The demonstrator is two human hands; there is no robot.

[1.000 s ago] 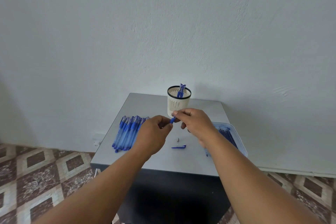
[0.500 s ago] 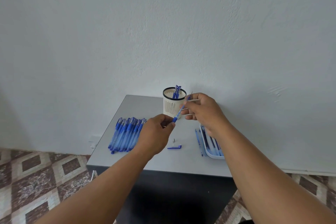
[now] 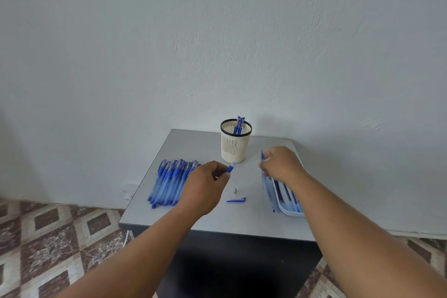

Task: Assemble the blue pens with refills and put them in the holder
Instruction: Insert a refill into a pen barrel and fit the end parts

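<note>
Looking from left to right across the grey worktop (image 3: 193, 218), I first see a row of blue pens (image 3: 169, 181) lying side by side, just left of my left hand (image 3: 205, 187) and partly hidden by it. That left grip is curled tight around a pen barrel (image 3: 229, 168), whose blue end pokes out past the fingertips toward the holder. Below and to the right of this grip, a small silver tip (image 3: 234, 190) and a blue pen cap (image 3: 237, 200) lie loose on the worktop, near each other but apart.

Beyond the left grip, at the back, stands the cream slotted holder (image 3: 235, 147) with a black rim. It is upright, and a few finished blue pens (image 3: 239, 124) lean inside it, their tops showing above the rim.

Further right, my right hand (image 3: 281, 164) hovers over the near end of a pale blue tray (image 3: 290, 213). Its grip is narrow, the fingers pinching what looks like a thin refill (image 3: 266, 159); I cannot tell more, since it is small and blurred. The tray lies under and behind this grip and holds more refills (image 3: 286, 195) laid lengthwise. One slim blue piece (image 3: 264, 186) lies just outside the tray's left wall.
</note>
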